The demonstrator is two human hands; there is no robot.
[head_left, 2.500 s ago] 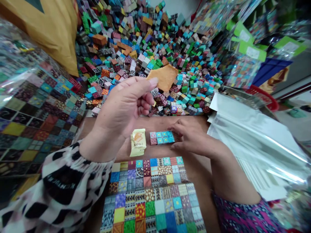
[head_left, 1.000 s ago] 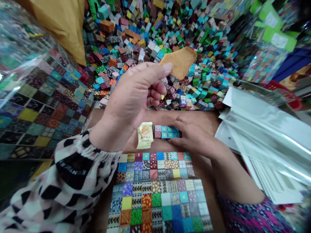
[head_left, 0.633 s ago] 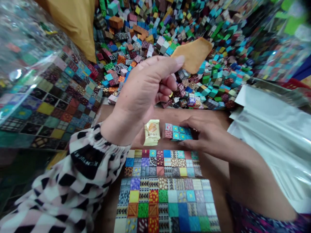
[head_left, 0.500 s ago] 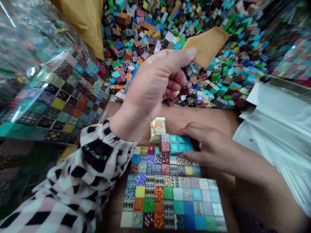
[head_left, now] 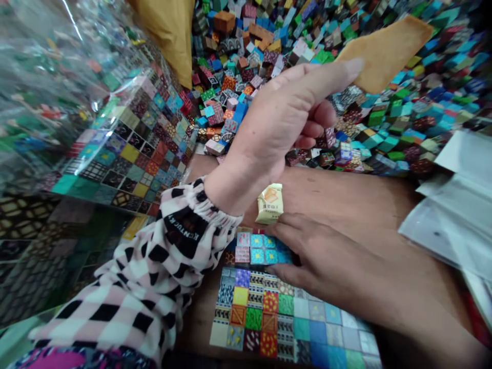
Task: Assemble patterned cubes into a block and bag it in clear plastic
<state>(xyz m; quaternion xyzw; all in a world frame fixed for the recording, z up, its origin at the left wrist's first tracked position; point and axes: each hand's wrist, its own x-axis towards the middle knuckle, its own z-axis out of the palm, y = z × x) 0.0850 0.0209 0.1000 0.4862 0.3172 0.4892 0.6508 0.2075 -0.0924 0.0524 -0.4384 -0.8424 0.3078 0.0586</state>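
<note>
My left hand (head_left: 274,113), in a black-and-white checked sleeve, is raised over the table. Its thumb and fingers pinch a flat golden-brown piece (head_left: 386,54) that looks like a cracker. Lower down, my right hand (head_left: 307,246) has its thumb and fingers around a small group of printed cubes (head_left: 263,249), pink and blue with yellow marks. That group rests on or just above the far rows of a block of patterned cubes (head_left: 253,318) laid in a grid. Just beyond the right hand's fingertips lies a small pale-yellow snack packet (head_left: 270,204).
A large heap of loose coloured cubes (head_left: 246,72) fills the back. At left stands a clear plastic bag (head_left: 126,148) of stacked cubes, beside a yellow wrapper (head_left: 169,36). White plastic sheets or bags (head_left: 442,215) lie at right on the brown table (head_left: 346,197).
My right hand has moved the cube group left and nearer over the grid. My left hand has carried the cracker-like piece farther right and away. The view has shifted left.
</note>
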